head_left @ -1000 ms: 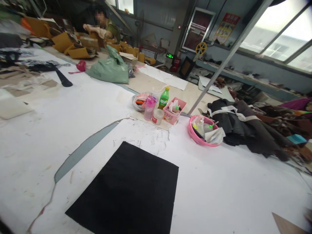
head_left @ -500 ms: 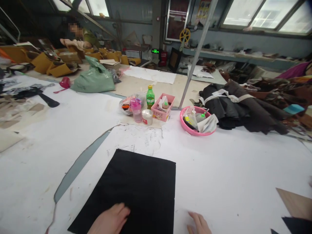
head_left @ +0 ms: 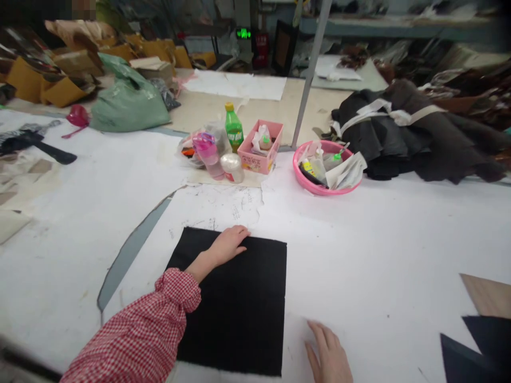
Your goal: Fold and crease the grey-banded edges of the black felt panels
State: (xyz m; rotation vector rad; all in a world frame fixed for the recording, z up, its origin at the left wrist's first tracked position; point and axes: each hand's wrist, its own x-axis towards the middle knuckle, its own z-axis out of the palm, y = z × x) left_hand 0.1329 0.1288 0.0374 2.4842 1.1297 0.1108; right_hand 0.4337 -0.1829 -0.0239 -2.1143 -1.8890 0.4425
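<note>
White sheeting (head_left: 399, 239) covered most of the worktable, with a curved strip of grey-blue (head_left: 130, 255) bare between its edges on the left. Up at the far left a person in an olive top (head_left: 114, 17) was cut off above, and the folded brown pieces (head_left: 66, 90) near them faded into shadow. Nearer, a black strip (head_left: 54, 151) poked out of pale scraps (head_left: 24, 175) that ran out of sight.

A red checked sleeve (head_left: 131, 335) slanted across from the bottom edge, hiding part of the left side of the black sheet (head_left: 239, 308), which lay flat on the white in front of the worker. The left hand (head_left: 227, 246) rested over the sheet's far edge, fingers close together, thumb slightly apart, nothing pinched between; whether the fingertips pressed down, I couldn't tell. The right hand (head_left: 331, 354), its wrist cut off below, was just beside the sheet without touching it, fingers loosely together, thumb well apart, empty.

Behind it, crumpled wrapping half hid what sat in a pink basin (head_left: 305, 183). Dark pieces (head_left: 467, 361) at the lower right were cropped by the edge.
</note>
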